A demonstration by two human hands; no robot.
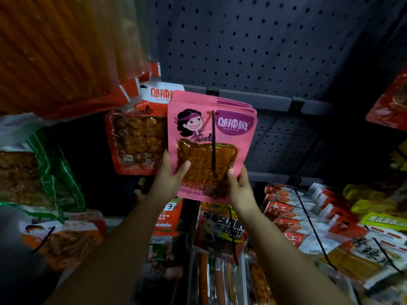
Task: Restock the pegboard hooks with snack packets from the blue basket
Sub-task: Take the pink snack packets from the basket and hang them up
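A stack of pink snack packets (196,119) hangs on a black hook (213,142) that juts out from the grey pegboard (253,40). My left hand (170,176) grips the stack's lower left edge, thumb on the front. My right hand (239,186) holds the lower right edge, thumb against the front packet. The hook's rod runs down over the front packet's face. The blue basket is out of sight.
An orange packet (136,137) hangs just left of the pink stack. Large orange bags (61,51) hang at the upper left. Below are more hooks with red, white and yellow packets (308,227) and a dark-label packet (220,227). A red packet (389,106) hangs at the right edge.
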